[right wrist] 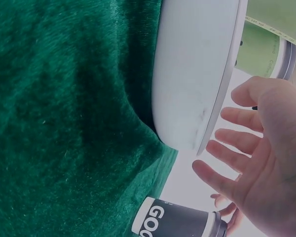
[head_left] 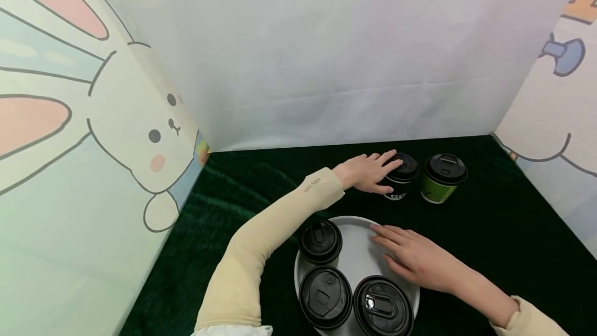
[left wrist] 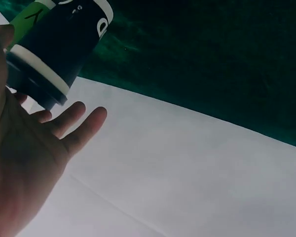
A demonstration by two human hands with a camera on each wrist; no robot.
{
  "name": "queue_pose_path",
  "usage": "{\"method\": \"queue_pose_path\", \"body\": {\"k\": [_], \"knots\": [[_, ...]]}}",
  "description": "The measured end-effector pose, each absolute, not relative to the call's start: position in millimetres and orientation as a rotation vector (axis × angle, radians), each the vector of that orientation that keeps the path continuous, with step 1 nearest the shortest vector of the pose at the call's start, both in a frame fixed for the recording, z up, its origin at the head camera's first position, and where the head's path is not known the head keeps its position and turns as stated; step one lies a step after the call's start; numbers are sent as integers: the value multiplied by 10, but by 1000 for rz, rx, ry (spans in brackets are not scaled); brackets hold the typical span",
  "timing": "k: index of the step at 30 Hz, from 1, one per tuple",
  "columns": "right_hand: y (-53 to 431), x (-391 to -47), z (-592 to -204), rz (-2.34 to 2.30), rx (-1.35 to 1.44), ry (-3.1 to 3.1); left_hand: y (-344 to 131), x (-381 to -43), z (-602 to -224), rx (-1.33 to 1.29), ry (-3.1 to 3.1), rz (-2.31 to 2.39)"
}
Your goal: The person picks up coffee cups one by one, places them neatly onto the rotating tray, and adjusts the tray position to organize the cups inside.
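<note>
The left hand [head_left: 366,174] was spread loosely, fingers extended over the dark cup [head_left: 407,171] at the back of the green-covered worktop [head_left: 494,211]; I couldn't tell whether they touched. A green cup [head_left: 437,191] stood just beside it. Nearer, the right hand [head_left: 422,259], relaxed and holding nothing, hovered over the edge of the round tray [head_left: 356,248], which carried three black-lidded cups [head_left: 325,297].

Head view high, facing forward and down, wrist views close, tilted, all sharing the black cup [left wrist: 64,39]

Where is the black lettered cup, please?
The black cup is right of centre in the head view, by the left hand, left of a green cup.
</note>
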State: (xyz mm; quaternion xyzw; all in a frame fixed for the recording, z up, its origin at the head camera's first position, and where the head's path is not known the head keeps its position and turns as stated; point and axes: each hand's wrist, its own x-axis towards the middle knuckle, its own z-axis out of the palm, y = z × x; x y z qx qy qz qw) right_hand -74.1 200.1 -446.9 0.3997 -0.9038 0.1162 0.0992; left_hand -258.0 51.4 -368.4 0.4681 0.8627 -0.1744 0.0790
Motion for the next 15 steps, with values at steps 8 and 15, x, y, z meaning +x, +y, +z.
{"method": "queue_pose_path", "body": {"k": [8,15], "knots": [[2004,-709,-4468,329,1160,-2763,550,-2559,-3648,1425,2619,-610],[2061,-571,-4458,313,1126,-2790,590,-2557,-3612,1422,2630,-597]]}}
